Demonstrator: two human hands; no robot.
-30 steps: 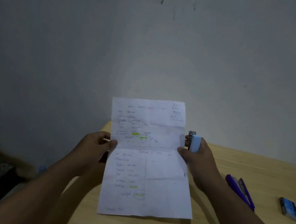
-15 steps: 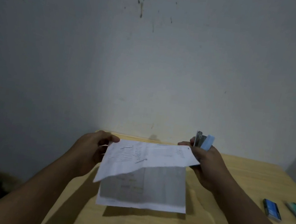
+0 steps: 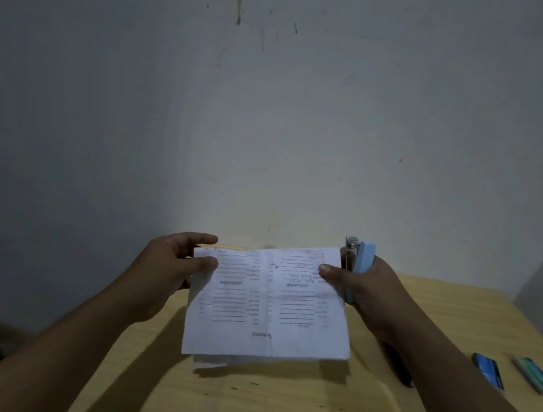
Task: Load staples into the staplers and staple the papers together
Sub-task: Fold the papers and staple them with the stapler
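I hold a folded white printed paper (image 3: 267,305) above the wooden table (image 3: 271,409), its printed lines upside down to me. My left hand (image 3: 169,265) pinches the paper's upper left corner between thumb and fingers. My right hand (image 3: 362,290) pinches the upper right corner with the thumb while also gripping a light blue stapler (image 3: 359,262) that stands upright, its metal nose pointing up. A dark stapler (image 3: 396,364) lies on the table, mostly hidden under my right forearm.
Two small staple boxes lie at the table's right: a blue one (image 3: 488,370) and a greenish one (image 3: 536,375). A stained grey wall (image 3: 274,119) rises right behind the table. Dark clutter sits low at the left edge.
The paper's top half has been folded down over the lower half, so the sheet is now half its height. The view has tilted upward, showing more wall.
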